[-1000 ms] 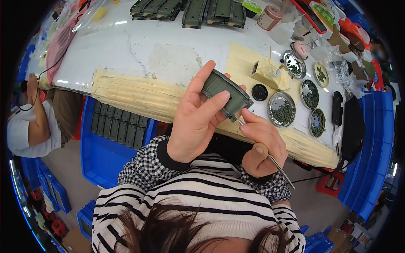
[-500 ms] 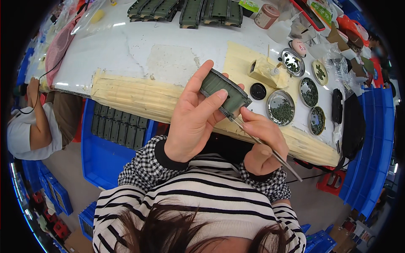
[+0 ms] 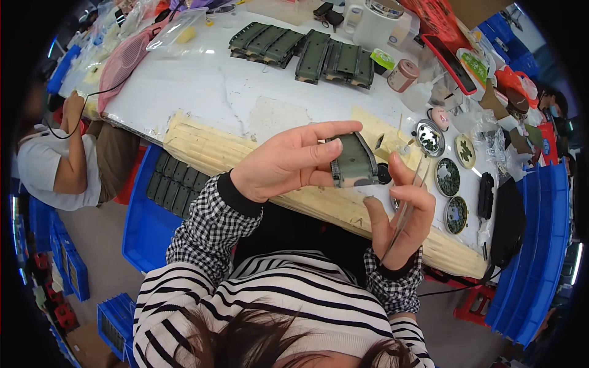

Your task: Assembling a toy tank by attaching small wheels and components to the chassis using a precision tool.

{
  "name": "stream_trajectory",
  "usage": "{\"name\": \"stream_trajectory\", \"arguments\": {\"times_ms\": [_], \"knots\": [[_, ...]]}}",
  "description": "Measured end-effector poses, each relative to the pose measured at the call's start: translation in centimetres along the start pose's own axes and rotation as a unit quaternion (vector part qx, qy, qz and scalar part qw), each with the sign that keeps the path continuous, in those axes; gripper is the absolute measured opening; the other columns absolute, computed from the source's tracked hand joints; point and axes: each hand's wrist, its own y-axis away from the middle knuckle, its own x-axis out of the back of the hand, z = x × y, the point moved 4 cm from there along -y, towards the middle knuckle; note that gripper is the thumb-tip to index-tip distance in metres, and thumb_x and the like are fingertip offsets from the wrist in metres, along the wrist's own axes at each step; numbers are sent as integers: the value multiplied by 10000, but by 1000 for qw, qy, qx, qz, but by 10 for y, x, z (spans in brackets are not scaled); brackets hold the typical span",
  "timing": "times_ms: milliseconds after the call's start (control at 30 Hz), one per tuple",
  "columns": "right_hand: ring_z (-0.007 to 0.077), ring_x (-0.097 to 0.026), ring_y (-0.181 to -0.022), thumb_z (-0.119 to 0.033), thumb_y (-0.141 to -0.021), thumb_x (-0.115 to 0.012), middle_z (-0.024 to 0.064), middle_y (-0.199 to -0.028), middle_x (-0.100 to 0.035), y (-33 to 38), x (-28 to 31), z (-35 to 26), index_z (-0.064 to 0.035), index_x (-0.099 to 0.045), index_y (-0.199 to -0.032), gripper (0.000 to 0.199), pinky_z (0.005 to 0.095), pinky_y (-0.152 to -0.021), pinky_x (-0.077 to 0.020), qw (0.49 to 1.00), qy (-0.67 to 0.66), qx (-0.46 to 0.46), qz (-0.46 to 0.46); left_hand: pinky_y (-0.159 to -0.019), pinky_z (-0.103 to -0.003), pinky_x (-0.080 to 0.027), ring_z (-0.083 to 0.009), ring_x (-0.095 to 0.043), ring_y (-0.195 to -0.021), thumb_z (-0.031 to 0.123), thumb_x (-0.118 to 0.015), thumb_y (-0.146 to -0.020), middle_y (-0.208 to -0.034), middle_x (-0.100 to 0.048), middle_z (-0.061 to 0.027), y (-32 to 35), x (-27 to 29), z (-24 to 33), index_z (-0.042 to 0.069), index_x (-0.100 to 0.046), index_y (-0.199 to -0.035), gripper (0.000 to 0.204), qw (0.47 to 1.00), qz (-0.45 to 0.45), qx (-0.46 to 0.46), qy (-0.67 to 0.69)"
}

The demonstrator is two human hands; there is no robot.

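My left hand (image 3: 279, 161) holds a dark green, slightly curved rectangular plastic shell (image 3: 357, 161) between thumb and fingers, above the table's front edge. Ridged sides and a camouflage-patterned lower end show on it. To its right, my right hand (image 3: 405, 230) keeps a pair of metal tweezers (image 3: 422, 172) across the palm and fingers, tips pointing up and away from me. Its forefinger and thumb are spread, apart from the shell. Behind the right hand, round dishes (image 3: 437, 178) hold small dark green pieces; one is mostly hidden by that hand.
More green shells (image 3: 264, 44) lie in groups at the back of the white table (image 3: 202, 86). A blue bin (image 3: 138, 239) at lower left holds rows of them. A jar (image 3: 403, 75) and a red-edged phone (image 3: 450, 63) are back right. Another person (image 3: 61, 161) sits at left.
My right hand has drawn the tweezers away from the shell and turned them tips-up. The shell has swung more upright in my left hand. The whole view has shifted, showing more of the table's back.
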Motion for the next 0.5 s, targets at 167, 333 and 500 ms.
{"name": "stream_trajectory", "arguments": {"times_ms": [167, 333, 500], "knots": [[217, -693, -909, 20, -730, -780, 128, -993, -707, -20, -5, -2, -7, -640, -989, 296, 290, -794, -529, 999, -23, -16, -19, -827, -336, -566, -206, -645, -1011, 399, -401, -1022, -1184, -590, -157, 5, -5, -13, 11, -258, -1480, 617, 996, -53, 58, -42], [162, -671, -818, 16, -731, -782, 99, -924, -700, -22, -4, -2, 12, -645, -1010, 311, 267, -752, -527, 994, -39, -97, -10, -597, -296, -571, -252, -684, -605, 570, -153, -1008, -732, -656, -198, 9, -14, -7, 9, -344, -1418, 721, 972, 0, 146, -182], [113, -615, -830, 60, -749, -755, 88, -962, -688, -19, -8, -1, 21, -623, -1039, 321, 239, -767, -496, 987, -68, -143, -19, -552, -265, -541, -235, -671, -552, 681, -170, -957, -667, -659, -204, 10, -11, -8, -97, -478, -1199, 871, 962, 20, 161, -221]]}}
